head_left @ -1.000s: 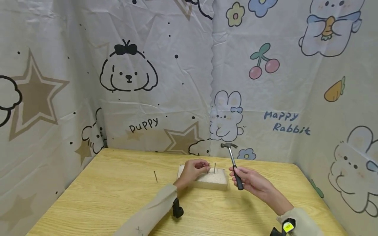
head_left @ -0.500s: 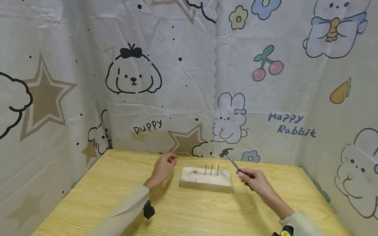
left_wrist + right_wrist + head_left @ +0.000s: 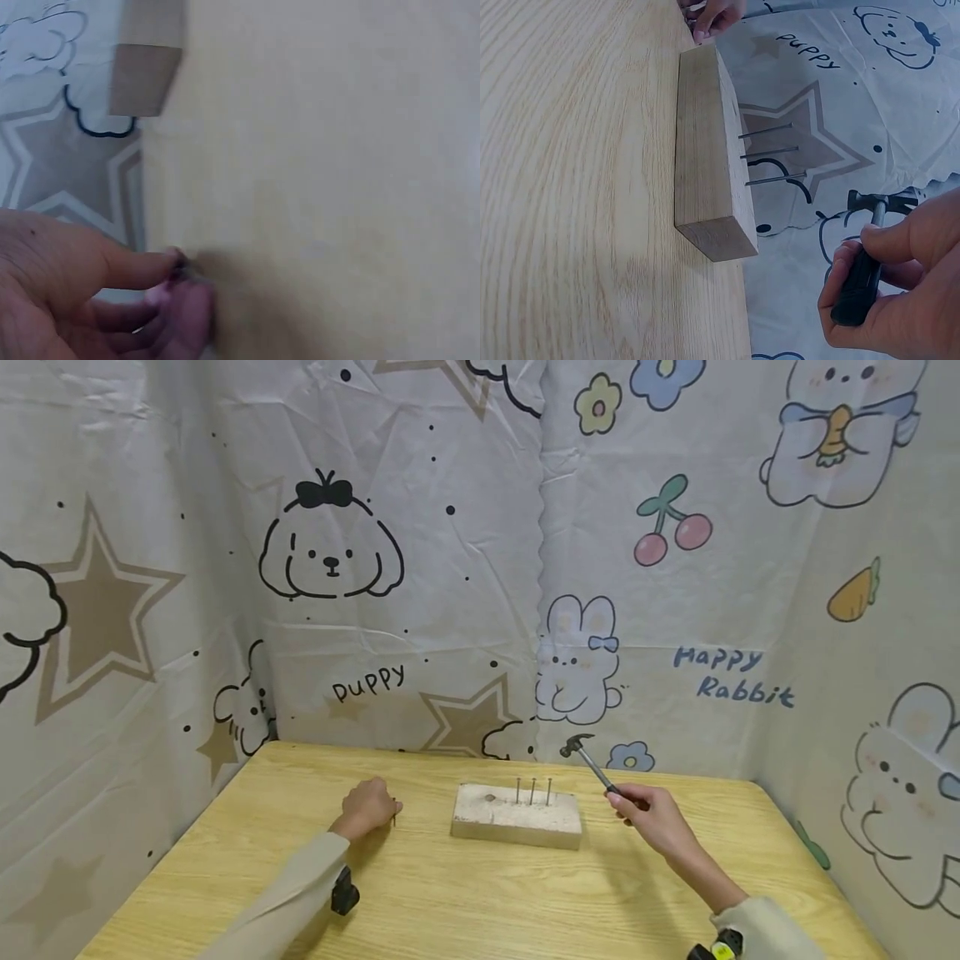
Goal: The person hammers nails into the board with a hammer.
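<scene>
My left hand (image 3: 367,808) is low over the table, left of the wooden block, its thumb and fingertips pinching a nail (image 3: 394,815). In the left wrist view the nail (image 3: 181,264) is a dark blur between thumb and finger. Three nails (image 3: 532,792) stand upright in a row in the top of the pale wooden block (image 3: 517,833). To the block's right, my right hand (image 3: 651,814) grips a claw hammer (image 3: 592,767) by its black handle, head raised and pointing up and left. The right wrist view shows fingers curled round the hammer's handle (image 3: 857,289).
The block lies flat on a yellow wood-grain table (image 3: 480,902). A printed cloth (image 3: 465,568) with cartoon animals hangs behind the table and along both sides. A dark knot-like spot (image 3: 490,797) marks the block's top, left of the nails.
My left hand has left the nails in the block, moved left and down to the table, and pinched the nail lying there. The hammer has tilted further left and my right hand shifted slightly.
</scene>
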Available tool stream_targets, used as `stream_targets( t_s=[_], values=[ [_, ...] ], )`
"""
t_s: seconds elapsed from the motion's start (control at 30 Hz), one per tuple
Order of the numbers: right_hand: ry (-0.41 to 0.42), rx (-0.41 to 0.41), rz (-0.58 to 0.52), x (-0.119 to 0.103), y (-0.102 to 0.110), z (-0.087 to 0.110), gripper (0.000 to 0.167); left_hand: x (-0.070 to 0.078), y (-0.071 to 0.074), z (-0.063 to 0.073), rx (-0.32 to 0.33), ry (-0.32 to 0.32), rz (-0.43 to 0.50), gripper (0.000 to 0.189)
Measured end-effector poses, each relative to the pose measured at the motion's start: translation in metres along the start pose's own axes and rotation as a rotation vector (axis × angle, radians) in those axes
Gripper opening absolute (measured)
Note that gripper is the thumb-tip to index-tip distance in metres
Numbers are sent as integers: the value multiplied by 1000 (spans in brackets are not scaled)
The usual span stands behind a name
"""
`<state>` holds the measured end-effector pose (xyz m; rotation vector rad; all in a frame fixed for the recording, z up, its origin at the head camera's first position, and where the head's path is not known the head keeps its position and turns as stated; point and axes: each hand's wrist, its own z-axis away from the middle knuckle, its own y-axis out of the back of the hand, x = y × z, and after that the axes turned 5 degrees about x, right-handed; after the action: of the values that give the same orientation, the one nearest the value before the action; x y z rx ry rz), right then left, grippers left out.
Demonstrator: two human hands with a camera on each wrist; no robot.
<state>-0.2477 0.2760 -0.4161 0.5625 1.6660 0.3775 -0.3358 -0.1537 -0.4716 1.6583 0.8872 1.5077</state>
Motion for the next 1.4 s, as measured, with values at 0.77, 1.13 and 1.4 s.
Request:
stream_targets(
  t_s=[0.77,1.13,1.4],
  values=[
    [47,15,17,-10,-12,0,30,96,-34,-16,-23,-405,800,15],
    [261,-27,112,-26,-30,-4,17,116,-76,-20,41,-394,878,10],
    [299,-65,140,-26,-34,-2,17,116,-78,-16,67,-422,822,7]
  ],
)
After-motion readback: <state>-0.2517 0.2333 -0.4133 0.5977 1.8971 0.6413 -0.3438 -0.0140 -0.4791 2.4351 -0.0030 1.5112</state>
